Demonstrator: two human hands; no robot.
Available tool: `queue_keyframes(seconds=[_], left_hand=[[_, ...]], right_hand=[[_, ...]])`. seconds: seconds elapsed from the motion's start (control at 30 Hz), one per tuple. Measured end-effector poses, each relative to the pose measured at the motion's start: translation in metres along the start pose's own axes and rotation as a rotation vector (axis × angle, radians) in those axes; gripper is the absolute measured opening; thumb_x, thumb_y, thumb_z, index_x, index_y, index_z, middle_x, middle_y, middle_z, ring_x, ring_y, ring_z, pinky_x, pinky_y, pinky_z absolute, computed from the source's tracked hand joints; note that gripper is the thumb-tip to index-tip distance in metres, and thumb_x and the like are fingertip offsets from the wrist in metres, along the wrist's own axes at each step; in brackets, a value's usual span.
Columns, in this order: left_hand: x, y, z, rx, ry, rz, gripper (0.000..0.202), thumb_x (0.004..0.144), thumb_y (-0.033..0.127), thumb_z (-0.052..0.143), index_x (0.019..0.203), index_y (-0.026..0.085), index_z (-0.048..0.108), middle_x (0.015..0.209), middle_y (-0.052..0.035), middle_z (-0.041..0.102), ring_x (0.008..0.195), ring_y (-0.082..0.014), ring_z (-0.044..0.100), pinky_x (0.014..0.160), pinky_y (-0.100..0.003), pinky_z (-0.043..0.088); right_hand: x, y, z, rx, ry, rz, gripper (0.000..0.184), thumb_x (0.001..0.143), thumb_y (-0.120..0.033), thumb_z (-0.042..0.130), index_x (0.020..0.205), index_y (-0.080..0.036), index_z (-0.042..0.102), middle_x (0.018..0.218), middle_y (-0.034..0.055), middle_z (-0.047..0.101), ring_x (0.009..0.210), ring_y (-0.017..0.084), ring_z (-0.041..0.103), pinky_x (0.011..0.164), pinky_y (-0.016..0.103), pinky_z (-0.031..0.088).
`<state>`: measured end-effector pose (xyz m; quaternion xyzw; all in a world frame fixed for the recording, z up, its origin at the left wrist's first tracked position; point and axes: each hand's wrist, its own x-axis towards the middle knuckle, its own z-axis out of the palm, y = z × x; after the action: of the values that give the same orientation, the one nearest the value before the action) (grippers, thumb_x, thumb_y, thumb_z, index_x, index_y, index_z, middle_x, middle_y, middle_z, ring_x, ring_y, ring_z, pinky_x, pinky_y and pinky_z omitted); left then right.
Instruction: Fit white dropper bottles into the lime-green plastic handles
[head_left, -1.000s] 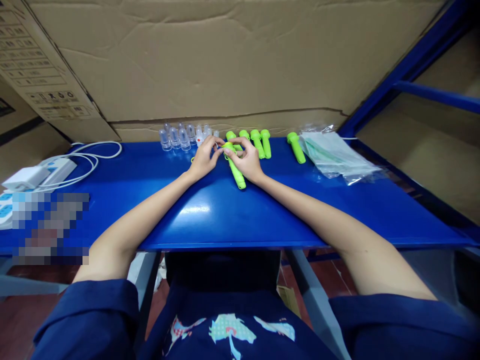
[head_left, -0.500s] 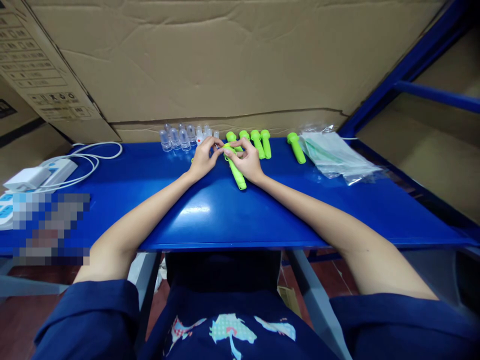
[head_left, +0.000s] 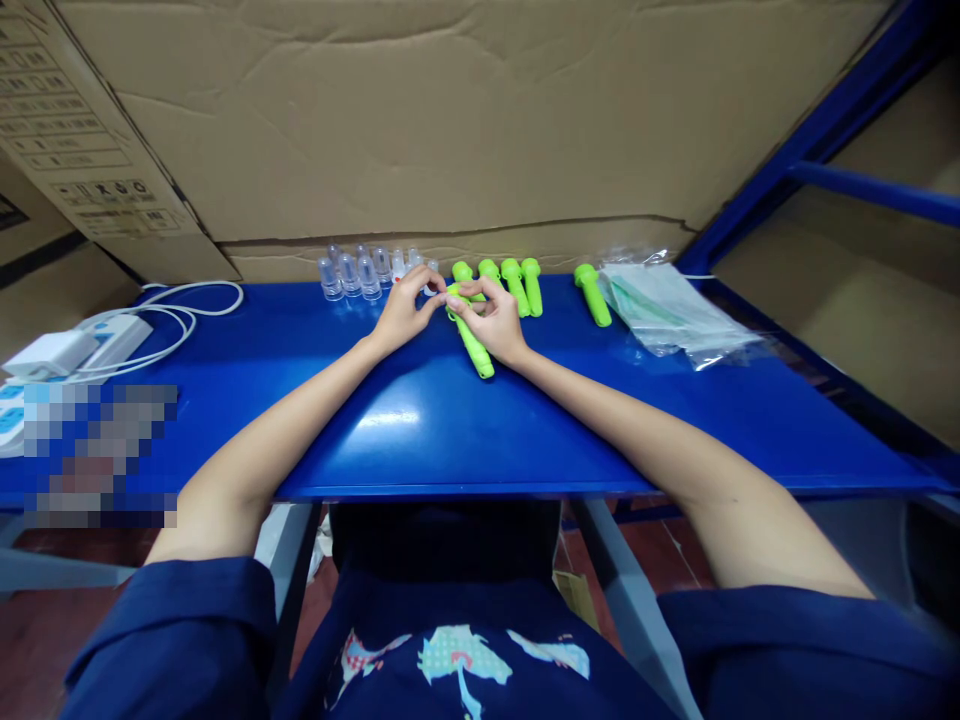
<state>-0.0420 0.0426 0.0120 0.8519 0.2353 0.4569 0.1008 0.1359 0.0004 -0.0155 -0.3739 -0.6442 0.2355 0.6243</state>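
A lime-green, flashlight-shaped plastic tube (head_left: 474, 348) slants over the blue table, its wide head up and its narrow end toward me. My right hand (head_left: 491, 318) grips it near the head, thumb and fingers closed around it. Beside that head, the thumb and fingertips of my left hand (head_left: 409, 308) are pinched together; whatever they hold is too small to make out. Behind the hands lie several similar green tubes (head_left: 514, 287). Clear plastic domed cylinders (head_left: 347, 275) stand in a group behind my left hand, some partly hidden by it.
Farther right are a single green tube (head_left: 592, 295) and a clear plastic bag (head_left: 667, 305) with pale sheets inside. A white power strip (head_left: 120, 340) and looped white cable (head_left: 196, 312) lie at left. Cardboard (head_left: 465, 130) walls off the back of the blue table (head_left: 450, 450).
My left hand has shifted slightly, and a small green bit seen beside it earlier no longer shows. My right hand and the tube have hardly moved.
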Motion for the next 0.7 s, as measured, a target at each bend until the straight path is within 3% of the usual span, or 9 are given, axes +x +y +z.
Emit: queue_keyframes(seconds=[0.17,0.37,0.57,0.7], left_hand=[[0.010,-0.008,-0.018,0.018,-0.192,0.118,0.008,0.095,0.026,0.060,0.094,0.019,0.063,0.096,-0.0078,0.069,0.094,-0.0229,0.065,0.089,-0.038,0.051],[0.017,-0.009,-0.028,0.222,-0.336,0.203,0.009,0.095,0.023,0.054,0.095,0.020,0.062,0.096,-0.0100,0.068,0.098,-0.0291,0.063,0.090,-0.043,0.048],[0.013,-0.005,-0.022,0.318,-0.336,0.208,0.010,0.095,0.020,0.048,0.093,0.021,0.058,0.094,-0.0123,0.064,0.096,-0.0316,0.061,0.087,-0.044,0.047],[0.007,0.000,-0.013,0.358,-0.233,0.142,0.009,0.095,0.019,0.048,0.094,0.020,0.057,0.099,-0.0141,0.064,0.103,-0.0341,0.062,0.093,-0.048,0.045]], right_hand=[[0.000,-0.002,0.000,0.023,-0.019,0.003,0.064,0.070,-0.081,0.074,0.085,-0.021,0.062,0.102,0.0081,0.072,0.093,0.021,0.074,0.075,0.037,0.068],[0.000,0.004,-0.002,0.008,-0.068,0.020,0.064,0.071,-0.081,0.074,0.088,-0.020,0.061,0.105,0.0075,0.072,0.085,0.019,0.074,0.075,0.036,0.067],[-0.001,0.007,-0.004,-0.017,-0.085,0.029,0.061,0.073,-0.077,0.076,0.093,-0.022,0.059,0.109,0.0078,0.071,0.074,0.017,0.073,0.069,0.034,0.066],[0.000,0.005,-0.003,-0.045,-0.032,-0.020,0.059,0.078,-0.077,0.071,0.095,-0.022,0.059,0.111,0.0092,0.070,0.082,0.020,0.074,0.074,0.040,0.068]])
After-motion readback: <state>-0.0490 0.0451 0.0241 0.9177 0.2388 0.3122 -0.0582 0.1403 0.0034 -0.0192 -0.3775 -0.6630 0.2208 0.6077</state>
